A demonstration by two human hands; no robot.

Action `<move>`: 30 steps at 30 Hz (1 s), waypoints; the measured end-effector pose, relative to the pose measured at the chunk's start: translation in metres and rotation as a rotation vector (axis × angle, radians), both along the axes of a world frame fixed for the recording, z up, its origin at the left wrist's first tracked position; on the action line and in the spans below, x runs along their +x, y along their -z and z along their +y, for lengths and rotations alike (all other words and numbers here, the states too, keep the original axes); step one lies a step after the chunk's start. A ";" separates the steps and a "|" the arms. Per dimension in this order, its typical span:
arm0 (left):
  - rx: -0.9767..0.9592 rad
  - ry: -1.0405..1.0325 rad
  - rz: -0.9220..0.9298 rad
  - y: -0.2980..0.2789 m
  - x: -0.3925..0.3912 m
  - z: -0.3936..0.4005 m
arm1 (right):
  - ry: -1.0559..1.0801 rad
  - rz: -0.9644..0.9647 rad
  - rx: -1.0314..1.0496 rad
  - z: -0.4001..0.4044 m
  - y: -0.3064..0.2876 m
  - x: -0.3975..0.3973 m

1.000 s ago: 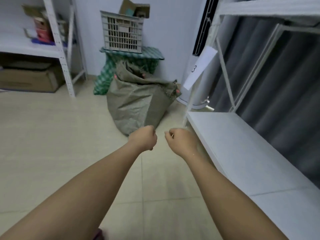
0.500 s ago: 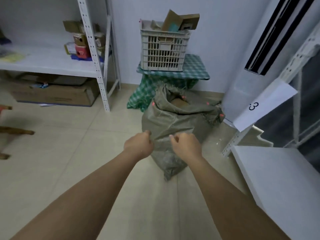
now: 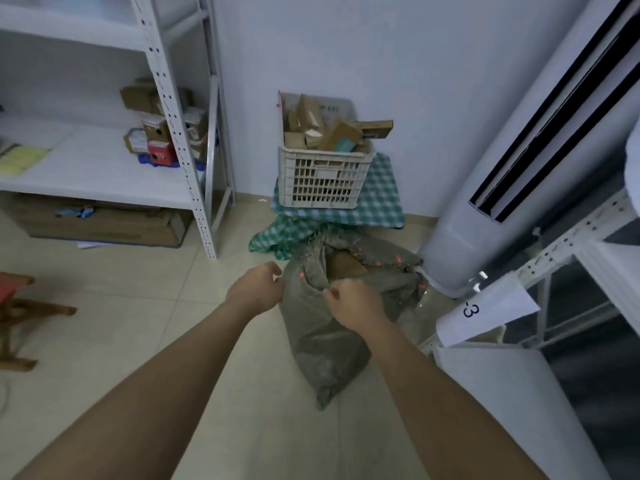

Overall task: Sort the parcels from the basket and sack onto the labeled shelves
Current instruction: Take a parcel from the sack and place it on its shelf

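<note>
With the left hand (image 3: 258, 289) and the right hand (image 3: 353, 303) each curling fingers into the near rim of the sack (image 3: 325, 334) on the floor, pull the mouth evenly apart to bare the brown parcel (image 3: 346, 265) inside.

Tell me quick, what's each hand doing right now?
Left hand: fingers curled, gripping the near rim of the sack.
Right hand: fingers curled, pinching the sack's rim too.
</note>
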State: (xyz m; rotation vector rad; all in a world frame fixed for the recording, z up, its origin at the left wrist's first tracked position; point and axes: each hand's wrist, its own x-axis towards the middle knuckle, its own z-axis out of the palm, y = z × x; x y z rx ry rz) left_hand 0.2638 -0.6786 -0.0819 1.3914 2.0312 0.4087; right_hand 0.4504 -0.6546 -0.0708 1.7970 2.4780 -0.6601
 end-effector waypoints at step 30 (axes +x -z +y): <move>-0.406 0.637 0.047 0.122 -0.068 0.373 | 0.983 0.425 -0.485 0.261 0.174 -0.079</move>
